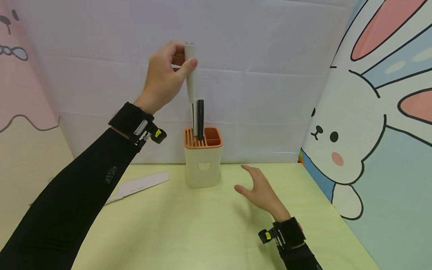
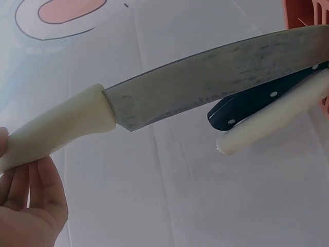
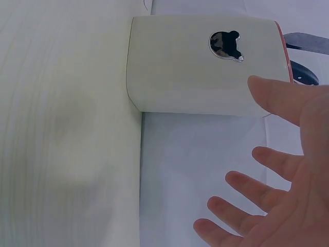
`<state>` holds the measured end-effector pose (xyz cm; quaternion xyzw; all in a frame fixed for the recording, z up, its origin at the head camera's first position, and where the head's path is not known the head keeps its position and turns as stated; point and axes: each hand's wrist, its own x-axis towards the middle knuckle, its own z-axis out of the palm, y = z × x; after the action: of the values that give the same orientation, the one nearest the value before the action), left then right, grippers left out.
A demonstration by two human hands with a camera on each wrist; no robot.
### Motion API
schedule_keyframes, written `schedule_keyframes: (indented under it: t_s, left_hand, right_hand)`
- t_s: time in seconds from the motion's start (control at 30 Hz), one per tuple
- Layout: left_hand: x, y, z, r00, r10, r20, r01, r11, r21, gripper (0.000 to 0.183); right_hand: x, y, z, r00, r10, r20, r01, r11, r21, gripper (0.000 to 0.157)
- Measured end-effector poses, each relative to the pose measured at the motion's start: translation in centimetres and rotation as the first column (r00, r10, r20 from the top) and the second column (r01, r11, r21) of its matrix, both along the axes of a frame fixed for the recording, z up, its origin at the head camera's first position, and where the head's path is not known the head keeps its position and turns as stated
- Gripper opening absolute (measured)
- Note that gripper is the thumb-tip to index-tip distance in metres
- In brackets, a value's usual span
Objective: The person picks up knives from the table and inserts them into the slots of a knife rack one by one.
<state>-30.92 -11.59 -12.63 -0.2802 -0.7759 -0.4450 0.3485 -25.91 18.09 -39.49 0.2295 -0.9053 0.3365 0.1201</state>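
Note:
My left hand (image 1: 165, 77) grips a knife by its white handle (image 1: 191, 88), high above a cream knife holder (image 1: 202, 168) with an orange top. The knife points downward, its wide steel blade (image 2: 216, 72) reaching toward the slotted side of that top. Two more handles stick up from the slots beside the blade: a black riveted one (image 1: 200, 118) and a white one (image 2: 277, 116). To the right of the holder, my right hand (image 1: 261, 191) hovers over the table with fingers spread and thumb apart, holding nothing. In the right wrist view its thumb overlaps the holder's side.
A white-bladed cleaver (image 1: 145, 183) lies on the pale yellow table (image 1: 189, 232) left of the holder, partly hidden by my left sleeve. A white sheet (image 1: 263, 97) hangs right behind the holder. A cartoon rabbit panel (image 1: 388, 176) stands along the right side.

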Motion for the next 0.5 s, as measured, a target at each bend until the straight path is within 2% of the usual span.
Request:
schedule_keyframes:
  t_s: [0.27, 0.5]
  left_hand:
    - [-0.7, -0.2, -1.2, 1.000, 0.026, -0.002, -0.026, 0.999, -0.039, 0.027]
    - [-1.9, -0.1, -2.7, 1.000, 0.012, -0.004, -0.013, 0.997, -0.071, 0.029]
  right_hand:
    - [-0.6, -0.1, -0.8, 1.000, 0.022, 0.021, -0.021, 0.999, -0.033, 0.070]
    - [-0.6, -0.1, -1.2, 0.998, 0.015, 0.063, -0.012, 0.999, -0.052, 0.071]
